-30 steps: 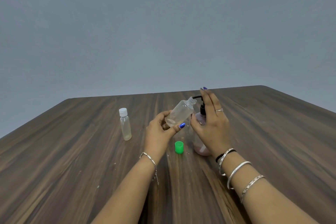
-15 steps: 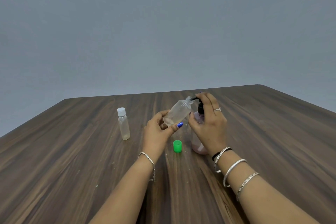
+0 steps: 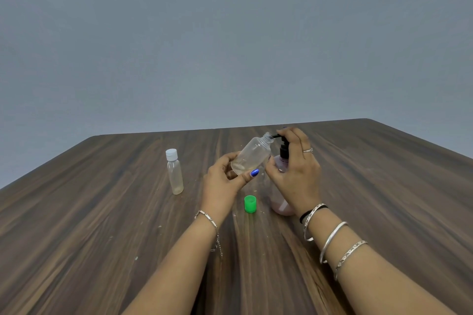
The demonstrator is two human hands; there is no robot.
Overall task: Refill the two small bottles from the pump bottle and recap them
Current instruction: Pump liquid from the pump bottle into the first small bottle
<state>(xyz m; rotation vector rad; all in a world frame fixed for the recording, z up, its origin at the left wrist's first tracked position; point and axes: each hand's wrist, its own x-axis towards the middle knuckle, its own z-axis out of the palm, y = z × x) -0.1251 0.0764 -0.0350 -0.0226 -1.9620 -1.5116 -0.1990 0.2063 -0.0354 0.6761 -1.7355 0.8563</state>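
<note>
Uncapped small bottle (image 3: 252,155) is held tilted in the left grip (image 3: 224,183), fingers curled round its base, its mouth set at the nozzle of the pump bottle (image 3: 281,163). That pump is covered by the right grip (image 3: 297,169), fingers curled over its head. Just below the grips a green cap (image 3: 250,203) is seen on the bench (image 3: 102,225); left of them a capped bottle (image 3: 174,171) is stood.

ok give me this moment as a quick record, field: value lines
left hand: holds uncapped small bottle, tilted, mouth at pump nozzle
right hand: on pump bottle, fingers over pump head
green cap: on table, off its bottle
second small bottle: upright, white cap on, apart at left
</note>
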